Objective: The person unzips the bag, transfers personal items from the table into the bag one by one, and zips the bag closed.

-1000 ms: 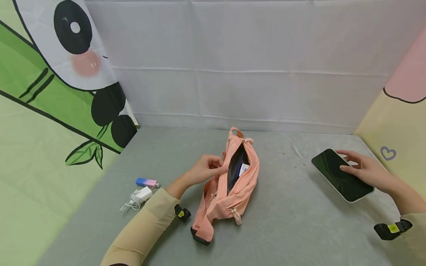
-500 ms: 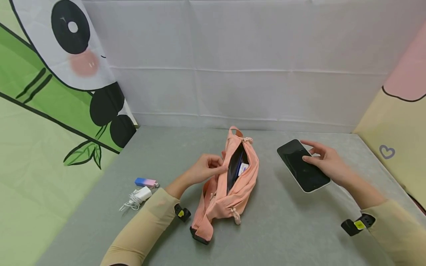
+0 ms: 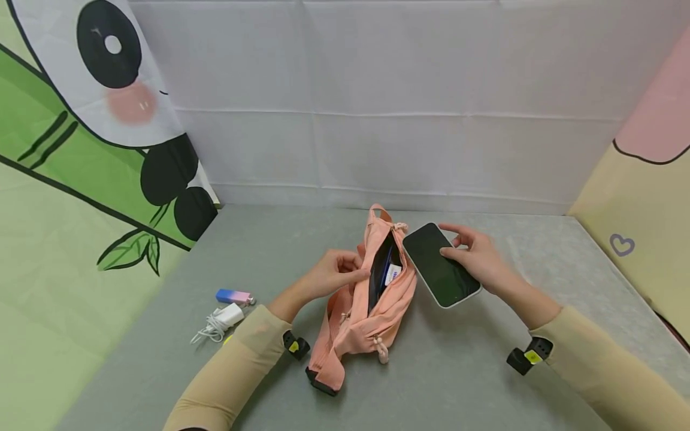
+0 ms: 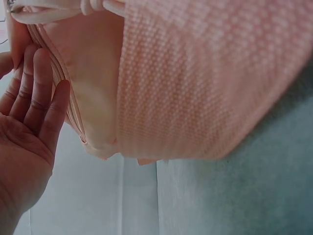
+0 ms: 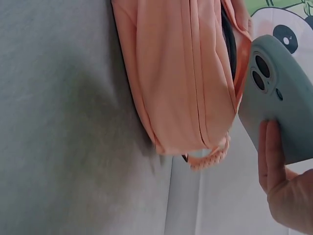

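Note:
A pink bag [image 3: 392, 311] lies on the grey table with its zip parted, showing a dark inside and a blue-and-white item [image 3: 393, 274]. My left hand [image 3: 333, 275] pinches the left edge of that opening; in the left wrist view the hand [image 4: 32, 112] is beside the zip. Just right of the bag, my right hand [image 3: 477, 257] grips a phone [image 3: 439, 263] by its far right edge, black screen up, its upper left corner at the bag's side. The right wrist view shows the phone's grey-green back [image 5: 281, 98] with two lenses, and the fingers [image 5: 272, 152] against it.
Left of the left forearm lie a white charger with a coiled cable [image 3: 221, 322] and a small blue-and-pink stick [image 3: 234, 296]. A pale cloth wall [image 3: 350, 155] stands behind the grey table [image 3: 539, 263], with printed panels on both sides.
My right hand has carried the phone leftward across the table, from the far right to the bag's right side. The left hand stays at the bag's opening.

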A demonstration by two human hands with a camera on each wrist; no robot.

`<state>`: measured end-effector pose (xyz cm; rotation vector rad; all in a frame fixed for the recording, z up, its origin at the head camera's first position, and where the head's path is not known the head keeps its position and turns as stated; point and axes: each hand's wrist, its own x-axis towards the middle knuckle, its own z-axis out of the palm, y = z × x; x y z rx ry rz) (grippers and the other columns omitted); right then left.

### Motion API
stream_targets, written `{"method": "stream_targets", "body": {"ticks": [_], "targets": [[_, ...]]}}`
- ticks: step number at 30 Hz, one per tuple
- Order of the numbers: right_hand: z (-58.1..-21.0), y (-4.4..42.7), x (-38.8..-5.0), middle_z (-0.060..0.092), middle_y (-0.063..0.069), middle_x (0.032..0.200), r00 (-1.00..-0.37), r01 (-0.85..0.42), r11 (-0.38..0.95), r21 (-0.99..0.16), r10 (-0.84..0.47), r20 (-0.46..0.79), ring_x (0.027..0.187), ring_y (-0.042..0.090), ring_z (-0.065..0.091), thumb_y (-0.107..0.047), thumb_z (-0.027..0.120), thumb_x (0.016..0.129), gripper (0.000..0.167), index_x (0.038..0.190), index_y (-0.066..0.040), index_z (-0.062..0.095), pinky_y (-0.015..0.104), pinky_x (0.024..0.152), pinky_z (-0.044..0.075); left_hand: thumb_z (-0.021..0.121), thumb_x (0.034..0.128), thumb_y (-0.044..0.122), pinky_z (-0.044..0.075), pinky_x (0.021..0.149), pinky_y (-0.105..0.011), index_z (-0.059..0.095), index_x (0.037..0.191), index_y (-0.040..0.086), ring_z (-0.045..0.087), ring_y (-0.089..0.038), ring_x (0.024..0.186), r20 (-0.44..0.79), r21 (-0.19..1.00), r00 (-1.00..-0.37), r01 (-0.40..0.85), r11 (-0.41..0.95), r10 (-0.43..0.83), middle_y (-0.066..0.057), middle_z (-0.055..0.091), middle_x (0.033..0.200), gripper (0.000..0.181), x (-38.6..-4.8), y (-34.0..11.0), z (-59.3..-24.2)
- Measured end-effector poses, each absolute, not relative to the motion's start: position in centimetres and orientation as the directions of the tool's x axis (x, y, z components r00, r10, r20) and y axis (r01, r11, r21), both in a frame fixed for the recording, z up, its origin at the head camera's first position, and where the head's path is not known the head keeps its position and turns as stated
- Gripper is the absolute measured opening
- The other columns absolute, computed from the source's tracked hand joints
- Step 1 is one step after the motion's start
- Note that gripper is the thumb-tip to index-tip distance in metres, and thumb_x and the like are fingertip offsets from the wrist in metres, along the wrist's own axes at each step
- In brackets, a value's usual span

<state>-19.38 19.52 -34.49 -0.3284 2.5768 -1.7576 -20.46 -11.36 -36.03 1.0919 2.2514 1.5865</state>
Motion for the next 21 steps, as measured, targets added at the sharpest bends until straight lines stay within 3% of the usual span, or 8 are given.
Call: {"method": "stream_targets", "body": {"ticks": [6, 8, 12, 18, 21], "targets": [[-34.9, 17.5, -20.3, 0.053, 0.008, 0.084, -0.978, -0.174, 0.392, -0.903, -0.173, 0.114, 0.054, 0.009, 0.054, -0.003, 0.062, 0.092, 0.053, 0.141, 0.002, 0.046, 0.025, 0.05, 0.047, 0.06, 0.0948, -0.001, 0.036, 0.053, -0.025, 0.06, 0.076, -0.001, 0.045, -0.035, 0.053, 0.256, 0.88, -0.702, 0.454, 0.141, 0.665, -0.023, 0.054, 0.064, 0.018, -20.4, -11.4, -36.1], [-35.1, 16.9, -20.6, 0.054, 0.008, 0.083, -0.978, -0.178, 0.405, -0.897, -0.171, 0.117, 0.055, 0.01, 0.053, -0.003, 0.062, 0.091, 0.052, 0.14, 0.003, 0.047, 0.024, 0.051, 0.046, 0.06, 0.0949, 0.0, 0.036, 0.053, -0.025, 0.06, 0.077, -0.001, 0.045, -0.033, 0.053, 0.252, 0.88, -0.702, 0.452, 0.144, 0.666, -0.024, 0.054, 0.064, 0.018, -20.5, -11.4, -36.1], [-35.3, 16.1, -21.1, 0.058, 0.008, 0.079, -0.977, -0.19, 0.424, -0.886, -0.167, 0.13, 0.06, 0.012, 0.055, -0.003, 0.063, 0.09, 0.049, 0.137, 0.004, 0.05, 0.024, 0.056, 0.046, 0.06, 0.0948, 0.0, 0.036, 0.054, -0.025, 0.06, 0.077, 0.0, 0.045, -0.015, 0.054, 0.25, 0.877, -0.706, 0.456, 0.154, 0.663, -0.026, 0.053, 0.066, 0.018, -20.6, -11.3, -36.2], [-36.0, 14.3, -21.4, 0.059, 0.007, 0.075, -0.98, -0.188, 0.427, -0.884, -0.138, 0.142, 0.063, 0.015, 0.057, -0.002, 0.061, 0.09, 0.045, 0.135, 0.001, 0.054, 0.025, 0.06, 0.046, 0.06, 0.0946, -0.001, 0.035, 0.055, -0.025, 0.061, 0.077, 0.0, 0.041, -0.042, 0.058, 0.253, 0.886, -0.706, 0.444, 0.134, 0.662, -0.027, 0.051, 0.066, 0.017, -20.5, -11.2, -36.1], [-36.5, 13.4, -21.4, 0.059, 0.007, 0.075, -0.98, -0.199, 0.419, -0.886, -0.101, 0.172, 0.06, 0.013, 0.055, -0.001, 0.06, 0.089, 0.044, 0.133, 0.001, 0.056, 0.025, 0.057, 0.044, 0.06, 0.0948, 0.0, 0.036, 0.056, -0.025, 0.06, 0.078, 0.0, 0.041, -0.046, 0.06, 0.255, 0.887, -0.702, 0.443, 0.128, 0.665, -0.026, 0.051, 0.066, 0.017, -20.5, -11.1, -36.2]]}}
